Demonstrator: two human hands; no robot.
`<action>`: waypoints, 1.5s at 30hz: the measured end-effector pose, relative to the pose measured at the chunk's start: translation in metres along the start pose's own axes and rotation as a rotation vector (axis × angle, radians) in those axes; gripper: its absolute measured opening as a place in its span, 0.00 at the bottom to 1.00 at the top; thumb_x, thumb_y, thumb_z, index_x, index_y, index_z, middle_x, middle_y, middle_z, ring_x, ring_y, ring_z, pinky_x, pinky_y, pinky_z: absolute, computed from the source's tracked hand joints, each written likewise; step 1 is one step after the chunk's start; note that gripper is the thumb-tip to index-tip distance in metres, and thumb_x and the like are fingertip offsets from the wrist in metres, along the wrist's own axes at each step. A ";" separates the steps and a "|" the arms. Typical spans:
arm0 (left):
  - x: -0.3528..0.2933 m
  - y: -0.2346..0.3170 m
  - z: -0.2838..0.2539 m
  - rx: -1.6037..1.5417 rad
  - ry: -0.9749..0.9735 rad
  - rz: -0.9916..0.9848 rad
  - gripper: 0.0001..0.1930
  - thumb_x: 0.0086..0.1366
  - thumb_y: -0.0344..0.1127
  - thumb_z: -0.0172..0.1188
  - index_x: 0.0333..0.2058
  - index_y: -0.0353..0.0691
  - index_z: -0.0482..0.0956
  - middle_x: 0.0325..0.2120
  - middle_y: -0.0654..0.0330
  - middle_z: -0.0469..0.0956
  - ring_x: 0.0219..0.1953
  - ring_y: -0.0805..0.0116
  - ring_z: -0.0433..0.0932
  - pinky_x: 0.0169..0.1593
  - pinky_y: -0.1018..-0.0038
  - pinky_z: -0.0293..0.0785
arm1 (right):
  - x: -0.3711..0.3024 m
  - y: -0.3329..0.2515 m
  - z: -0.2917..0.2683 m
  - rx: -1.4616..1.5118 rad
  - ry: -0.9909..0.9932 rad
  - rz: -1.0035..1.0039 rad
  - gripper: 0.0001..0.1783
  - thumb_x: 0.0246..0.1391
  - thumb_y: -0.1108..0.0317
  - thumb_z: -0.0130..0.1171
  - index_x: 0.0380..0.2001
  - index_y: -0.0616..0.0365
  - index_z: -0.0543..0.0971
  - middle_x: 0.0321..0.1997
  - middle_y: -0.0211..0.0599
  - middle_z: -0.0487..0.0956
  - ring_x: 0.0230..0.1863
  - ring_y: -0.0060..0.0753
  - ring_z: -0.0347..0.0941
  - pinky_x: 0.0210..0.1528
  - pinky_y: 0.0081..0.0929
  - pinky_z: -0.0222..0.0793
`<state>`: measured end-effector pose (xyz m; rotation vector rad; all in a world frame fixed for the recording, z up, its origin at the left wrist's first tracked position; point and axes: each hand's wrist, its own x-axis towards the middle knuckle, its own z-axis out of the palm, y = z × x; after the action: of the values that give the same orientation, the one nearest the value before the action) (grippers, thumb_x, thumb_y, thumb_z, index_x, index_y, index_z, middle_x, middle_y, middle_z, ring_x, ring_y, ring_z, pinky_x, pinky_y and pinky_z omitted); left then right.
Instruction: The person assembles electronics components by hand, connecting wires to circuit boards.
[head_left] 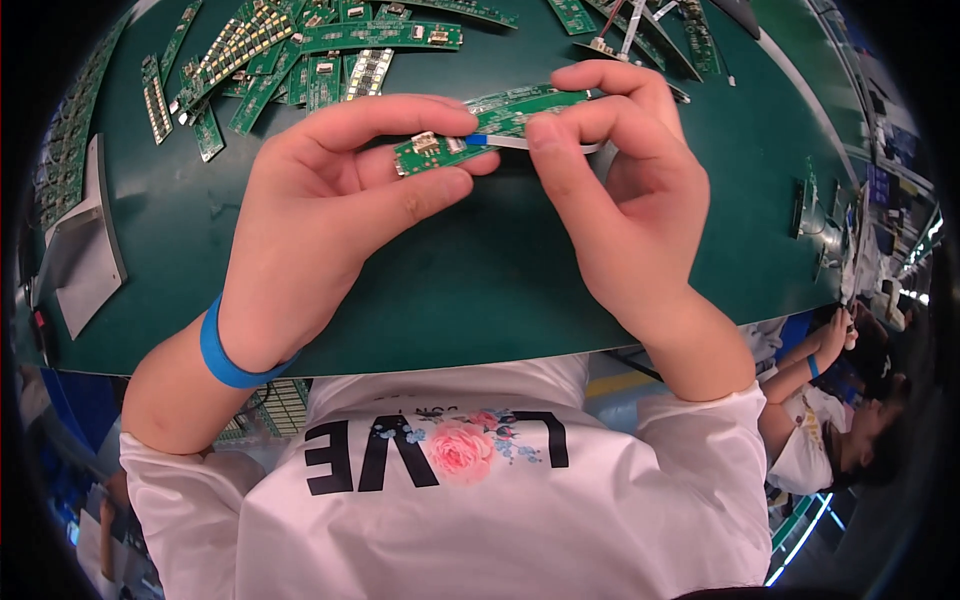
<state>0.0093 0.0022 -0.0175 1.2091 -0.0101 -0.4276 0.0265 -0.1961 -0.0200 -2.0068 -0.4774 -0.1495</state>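
Between the thumb and fingers of my left hand (330,185) is one end of a narrow green circuit board (430,152), held above the table. A white flat ribbon cable (512,143) with a blue end tab (477,140) lies along the board, its blue end at a small connector (457,144). Whether that end sits inside the connector I cannot tell. My right hand (625,160) pinches the cable between thumb and index finger, to the right of the blue tab. Its other fingers curl by the board's far end.
On the green table (440,290), a heap of strip circuit boards (320,40) lies at the far left, with more boards and white cables (632,30) at the far right. A grey metal bracket (90,250) stands at the left edge. Another person (820,420) sits to the right.
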 end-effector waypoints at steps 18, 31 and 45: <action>0.009 -0.007 -0.006 -0.131 0.021 -0.145 0.16 0.62 0.22 0.52 0.50 0.31 0.71 0.46 0.50 0.75 0.49 0.59 0.76 0.56 0.70 0.71 | 0.006 0.001 0.002 -0.046 -0.027 -0.102 0.03 0.48 0.79 0.62 0.24 0.63 0.77 0.32 0.33 0.75 0.51 0.35 0.65 0.48 0.27 0.59; 0.010 -0.007 -0.008 -0.159 0.007 -0.161 0.15 0.62 0.21 0.51 0.49 0.31 0.72 0.45 0.49 0.76 0.49 0.59 0.77 0.56 0.70 0.71 | 0.007 0.002 0.003 -0.067 -0.034 -0.080 0.02 0.48 0.77 0.63 0.25 0.64 0.78 0.34 0.36 0.74 0.48 0.31 0.68 0.46 0.24 0.60; 0.010 -0.006 -0.009 -0.148 -0.006 -0.157 0.15 0.62 0.21 0.51 0.49 0.30 0.72 0.45 0.50 0.76 0.48 0.59 0.77 0.55 0.70 0.72 | 0.007 0.004 0.001 -0.030 -0.053 -0.035 0.02 0.48 0.77 0.62 0.26 0.64 0.78 0.36 0.37 0.74 0.47 0.29 0.68 0.45 0.22 0.60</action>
<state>0.0181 0.0051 -0.0285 1.0664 0.1098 -0.5597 0.0345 -0.1951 -0.0213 -2.0362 -0.5476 -0.1257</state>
